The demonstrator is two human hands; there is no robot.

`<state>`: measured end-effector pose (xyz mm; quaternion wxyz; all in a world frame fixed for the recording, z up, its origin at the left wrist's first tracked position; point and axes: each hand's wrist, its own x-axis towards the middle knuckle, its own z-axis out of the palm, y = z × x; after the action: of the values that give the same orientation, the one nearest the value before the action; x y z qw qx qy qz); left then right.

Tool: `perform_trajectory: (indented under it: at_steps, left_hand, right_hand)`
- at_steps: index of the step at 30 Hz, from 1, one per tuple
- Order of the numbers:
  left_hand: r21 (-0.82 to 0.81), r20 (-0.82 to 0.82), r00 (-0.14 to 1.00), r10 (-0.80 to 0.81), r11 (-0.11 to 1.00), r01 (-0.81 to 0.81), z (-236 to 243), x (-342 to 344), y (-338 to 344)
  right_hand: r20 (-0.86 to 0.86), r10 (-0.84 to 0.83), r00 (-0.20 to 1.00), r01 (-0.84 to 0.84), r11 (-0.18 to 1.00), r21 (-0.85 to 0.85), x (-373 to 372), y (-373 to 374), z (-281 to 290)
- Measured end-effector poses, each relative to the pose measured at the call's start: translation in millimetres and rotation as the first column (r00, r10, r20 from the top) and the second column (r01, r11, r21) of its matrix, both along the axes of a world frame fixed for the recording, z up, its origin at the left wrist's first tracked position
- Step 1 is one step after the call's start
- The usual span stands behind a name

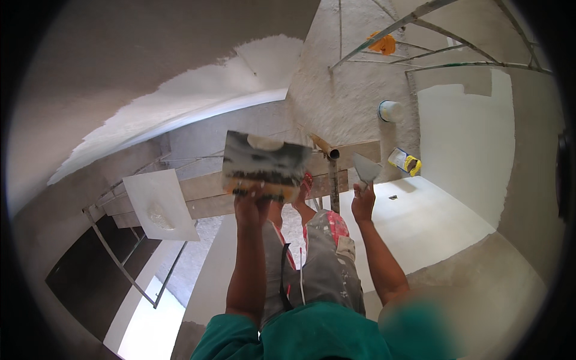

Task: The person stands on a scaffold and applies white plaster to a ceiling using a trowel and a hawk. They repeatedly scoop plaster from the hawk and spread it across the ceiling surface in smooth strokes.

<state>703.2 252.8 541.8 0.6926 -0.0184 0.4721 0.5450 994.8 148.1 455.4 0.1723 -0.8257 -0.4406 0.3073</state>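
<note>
My left hand [253, 207] is closed on the lower edge of a broad, dark rectangular plastering blade [264, 165], its surface smeared and glossy. A pale patch of putty [265, 143] shows near the blade's far edge. In my right hand [363, 204] is a putty knife [366, 168] with a pale triangular blade pointing away from me; the two tools are apart. To the left, a white square board [141, 189] lies over the planks with a mound of wet putty [161, 217] on it.
I stand on wooden scaffold planks [207, 187]. An upright pole [334, 180] rises between my hands. Below are a bucket [390, 111], a yellow-and-blue bag [404, 162] and an orange bundle [381, 43] by another scaffold frame [414, 18]. A partly whitened surface [180, 90] curves across the upper left.
</note>
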Motion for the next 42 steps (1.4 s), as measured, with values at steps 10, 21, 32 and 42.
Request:
perform_trajectory:
  at_steps: [10, 21, 32, 42]
  left_hand:
    - [-0.092, -0.015, 0.995, 0.098, 0.991, -0.099, -399, 37, 81]
    - [0.020, 0.060, 0.985, 0.163, 0.986, -0.164, -593, 63, 126]
    - [-0.005, 0.077, 0.976, 0.201, 0.979, -0.202, -648, 72, 149]
    - [-0.065, 0.053, 0.969, 0.242, 0.969, -0.238, -687, 74, 168]
  right_hand:
    - [-0.052, -0.336, 0.940, 0.336, 0.942, -0.013, -13, -26, -218]
    - [-0.007, -0.324, 0.946, 0.323, 0.944, -0.069, -18, -57, -246]
    - [-0.004, -0.238, 0.971, 0.233, 0.953, -0.196, 3, -102, -255]
    - [0.031, -0.192, 0.981, 0.194, 0.977, -0.091, 2, -107, -259]
